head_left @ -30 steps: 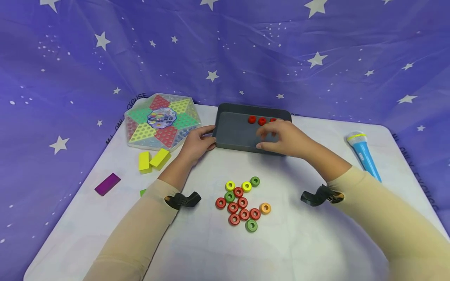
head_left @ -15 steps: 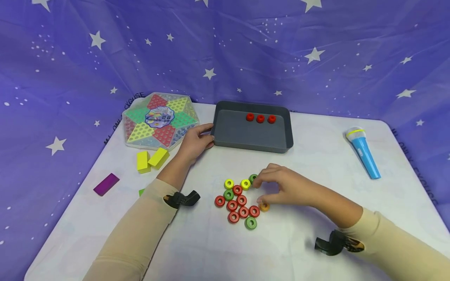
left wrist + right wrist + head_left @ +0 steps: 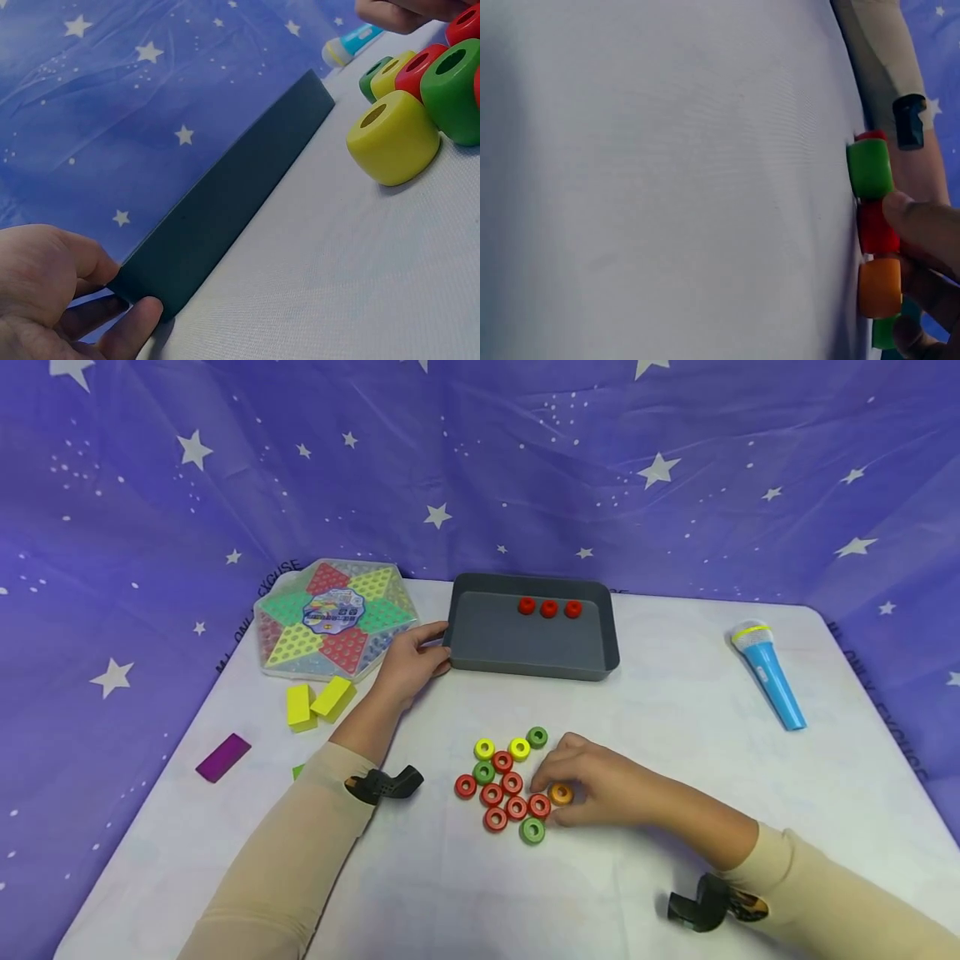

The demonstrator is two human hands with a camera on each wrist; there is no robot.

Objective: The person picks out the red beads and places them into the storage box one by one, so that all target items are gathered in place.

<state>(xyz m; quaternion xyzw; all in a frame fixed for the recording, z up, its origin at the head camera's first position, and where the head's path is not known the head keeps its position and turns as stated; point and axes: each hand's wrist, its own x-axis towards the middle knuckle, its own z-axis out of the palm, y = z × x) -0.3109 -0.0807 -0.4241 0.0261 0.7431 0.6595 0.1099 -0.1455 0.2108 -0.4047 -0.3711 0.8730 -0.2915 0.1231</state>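
My left hand (image 3: 408,666) holds the left end of a dark grey tray (image 3: 525,665), thumb low at the near corner and a finger at the rim. In the left wrist view the tray's long wall (image 3: 232,199) stretches away from that hand (image 3: 64,289). Three red beads (image 3: 549,609) lie in a row inside the tray. My right hand (image 3: 600,783) is low over the bead pile, thumb and index finger bent on either side of a red bead (image 3: 538,805). In the right wrist view the thumb (image 3: 922,225) overlaps this red bead (image 3: 876,229). An orange bead (image 3: 561,793) sits under the palm side.
Several red, green and yellow beads (image 3: 512,782) lie grouped on the white table. At left are a Chinese checkers board (image 3: 337,618), two yellow blocks (image 3: 333,698) and a purple block (image 3: 223,757). A blue toy microphone (image 3: 774,683) lies at right.
My right hand has come back from over the tray to the bead pile, and its thumb and index finger have drawn together around a red bead. My left hand stays at the tray.
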